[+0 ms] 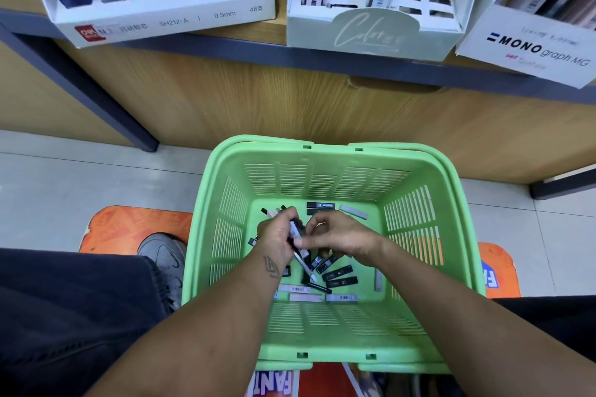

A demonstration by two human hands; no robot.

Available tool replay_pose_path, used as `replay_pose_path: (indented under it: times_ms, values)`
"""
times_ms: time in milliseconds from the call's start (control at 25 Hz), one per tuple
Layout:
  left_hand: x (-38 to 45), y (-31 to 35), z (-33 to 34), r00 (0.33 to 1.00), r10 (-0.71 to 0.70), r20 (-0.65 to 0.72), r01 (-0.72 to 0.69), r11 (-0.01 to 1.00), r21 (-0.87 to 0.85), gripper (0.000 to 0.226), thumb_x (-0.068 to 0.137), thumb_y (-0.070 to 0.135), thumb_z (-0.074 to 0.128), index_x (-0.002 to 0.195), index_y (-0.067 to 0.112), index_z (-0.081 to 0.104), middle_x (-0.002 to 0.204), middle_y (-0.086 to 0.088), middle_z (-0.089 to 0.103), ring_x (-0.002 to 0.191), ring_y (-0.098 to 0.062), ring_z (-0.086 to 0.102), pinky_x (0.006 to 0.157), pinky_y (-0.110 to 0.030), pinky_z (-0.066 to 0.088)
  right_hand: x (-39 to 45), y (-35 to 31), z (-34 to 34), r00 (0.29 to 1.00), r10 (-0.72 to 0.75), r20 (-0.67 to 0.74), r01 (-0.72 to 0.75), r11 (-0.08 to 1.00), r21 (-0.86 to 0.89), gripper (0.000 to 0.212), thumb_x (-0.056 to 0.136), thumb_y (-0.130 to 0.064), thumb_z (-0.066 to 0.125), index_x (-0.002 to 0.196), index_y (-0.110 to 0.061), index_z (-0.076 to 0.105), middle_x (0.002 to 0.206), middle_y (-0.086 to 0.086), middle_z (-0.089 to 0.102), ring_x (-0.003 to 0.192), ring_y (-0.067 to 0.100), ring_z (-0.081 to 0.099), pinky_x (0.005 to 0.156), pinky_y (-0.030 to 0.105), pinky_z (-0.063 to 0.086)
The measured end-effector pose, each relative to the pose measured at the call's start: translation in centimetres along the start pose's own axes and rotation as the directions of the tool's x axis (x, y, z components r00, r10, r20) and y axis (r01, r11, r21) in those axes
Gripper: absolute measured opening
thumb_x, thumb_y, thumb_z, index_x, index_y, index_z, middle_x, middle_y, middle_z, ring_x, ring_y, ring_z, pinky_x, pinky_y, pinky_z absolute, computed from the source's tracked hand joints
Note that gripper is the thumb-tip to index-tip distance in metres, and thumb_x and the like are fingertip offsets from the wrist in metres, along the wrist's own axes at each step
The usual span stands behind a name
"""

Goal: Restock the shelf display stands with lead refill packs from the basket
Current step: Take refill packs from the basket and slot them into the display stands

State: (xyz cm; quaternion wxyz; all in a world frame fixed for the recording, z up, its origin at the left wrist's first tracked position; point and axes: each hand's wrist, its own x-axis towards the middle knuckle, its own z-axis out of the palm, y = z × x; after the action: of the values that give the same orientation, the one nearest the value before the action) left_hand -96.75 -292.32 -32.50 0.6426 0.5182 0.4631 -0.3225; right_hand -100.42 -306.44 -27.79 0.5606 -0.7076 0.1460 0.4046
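Head view, left hand (278, 237) gripping lead refill packs (296, 229), right hand (335, 235) pinching one

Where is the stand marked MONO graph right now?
In the head view, the MONO graph stand sits on the shelf at upper right, beside the pale green stand.

Basket (325, 184): green moulded plastic, smooth, slightly glossy, slotted walls. Display stands (167, 18): white printed card, matt. Shelf (225, 97): wood-grain laminate, dark metal frame. Floor (80, 177): pale glossy tile. Lead refill packs (338, 280): glossy plastic
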Motion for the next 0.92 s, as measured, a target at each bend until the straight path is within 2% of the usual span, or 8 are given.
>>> replay_pose_path:
  times_ms: [80, 280, 400, 520, 640, 720, 800, 920]
  values:
    - [0.0, 0.2, 0.1, 0.999, 0.020, -0.044, -0.022, 0.999, -0.040, 0.006, 0.074, 0.000, 0.065, 0.080, 0.000, 0.063, 0.065, -0.015, 0.060, 0.052, -0.026, 0.058, 0.062, -0.045, 0.058, 0.4, 0.0, 0.8, 1.000, -0.026, -0.006, 0.025, 0.996, -0.090, 0.037, 0.077, -0.016, 0.088, 0.096, -0.012, 0.057, 0.070, 0.000, 0.063, 0.054, 0.009, 0.056, 0.054, 0.021, 0.045]
    - [0.0, 0.7, -0.4, 0.999, 0.013, -0.038, -0.017, 0.994, -0.112, 0.011, 0.078, 0.001, 0.066, 0.089, -0.001, 0.062, 0.082, -0.018, 0.065, 0.072, -0.034, 0.066, 0.081, -0.063, 0.055, 0.2, 0.5, -0.1, 0.998, -0.050, -0.024, 0.050, 0.998, 0.029, 0.037, 0.078, -0.005, 0.085, 0.107, -0.008, 0.063, 0.074, 0.013, 0.072, 0.050, 0.019, 0.059, 0.051, 0.026, 0.040]
    - [0.2, 0.5, -1.3, 0.999, 0.010, 0.045, -0.007, 0.998, -0.065, 0.002, 0.084, 0.002, 0.063, 0.086, 0.001, 0.062, 0.075, -0.017, 0.067, 0.071, -0.031, 0.065, 0.084, -0.052, 0.057, 0.0, 0.4, -1.3, 0.987, -0.057, -0.150, 0.080, 0.985, 0.150, 0.034, 0.084, -0.007, 0.080, 0.112, -0.001, 0.062, 0.088, 0.019, 0.076, 0.048, 0.018, 0.056, 0.043, 0.020, 0.032]
    - [-0.9, 0.1, -1.1, 0.972, 0.021, 0.236, -0.023, 1.000, 0.008, 0.004, 0.090, 0.001, 0.062, 0.093, -0.001, 0.063, 0.077, -0.019, 0.067, 0.067, -0.029, 0.062, 0.072, -0.041, 0.053, 0.6, 0.3, -1.0, 0.960, -0.018, -0.280, 0.058, 0.989, 0.136, 0.023, 0.092, -0.008, 0.073, 0.110, 0.002, 0.063, 0.080, 0.014, 0.076, 0.041, 0.015, 0.051, 0.039, 0.019, 0.032]
    - [-1.6, 0.0, -0.6, 0.951, 0.079, 0.298, -0.087, 0.996, 0.014, 0.026, 0.089, 0.006, 0.070, 0.108, -0.011, 0.067, 0.084, -0.024, 0.068, 0.065, -0.032, 0.064, 0.073, -0.045, 0.057, 1.4, 0.2, -0.2, 0.950, -0.046, -0.309, 0.051, 0.999, 0.007, 0.004, 0.094, -0.010, 0.070, 0.094, -0.006, 0.071, 0.066, 0.009, 0.070, 0.040, 0.015, 0.050, 0.042, 0.022, 0.039]
    - [-2.0, 0.1, -0.5, 0.950, 0.103, 0.296, -0.110, 0.994, 0.008, 0.028, 0.087, 0.005, 0.073, 0.110, -0.011, 0.066, 0.085, -0.024, 0.069, 0.067, -0.034, 0.067, 0.073, -0.047, 0.060, 1.9, 0.0, 0.0, 0.939, -0.035, -0.343, 0.003, 0.996, -0.094, 0.010, 0.095, -0.013, 0.069, 0.085, -0.016, 0.071, 0.060, 0.005, 0.067, 0.039, 0.014, 0.049, 0.042, 0.024, 0.040]
    - [-2.4, 0.3, -0.6, 0.951, 0.121, 0.285, -0.127, 0.992, 0.003, 0.027, 0.087, 0.004, 0.074, 0.109, -0.008, 0.065, 0.084, -0.023, 0.071, 0.064, -0.033, 0.069, 0.061, -0.042, 0.060, 2.2, -0.5, 0.3, 0.931, -0.023, -0.363, -0.058, 0.976, -0.210, 0.011, 0.096, -0.020, 0.068, 0.085, -0.019, 0.069, 0.058, 0.001, 0.064, 0.041, 0.011, 0.051, 0.044, 0.022, 0.039]
    - [-2.5, 0.3, -0.9, 0.951, 0.152, 0.268, -0.159, 0.987, 0.005, 0.030, 0.087, 0.008, 0.076, 0.111, -0.005, 0.063, 0.083, -0.019, 0.073, 0.060, -0.028, 0.070, 0.053, -0.033, 0.056, 2.3, -1.3, 0.5, 0.946, -0.038, -0.322, -0.070, 0.946, -0.317, 0.013, 0.100, -0.026, 0.062, 0.088, -0.023, 0.065, 0.069, 0.001, 0.066, 0.058, 0.012, 0.060, 0.052, 0.023, 0.041]
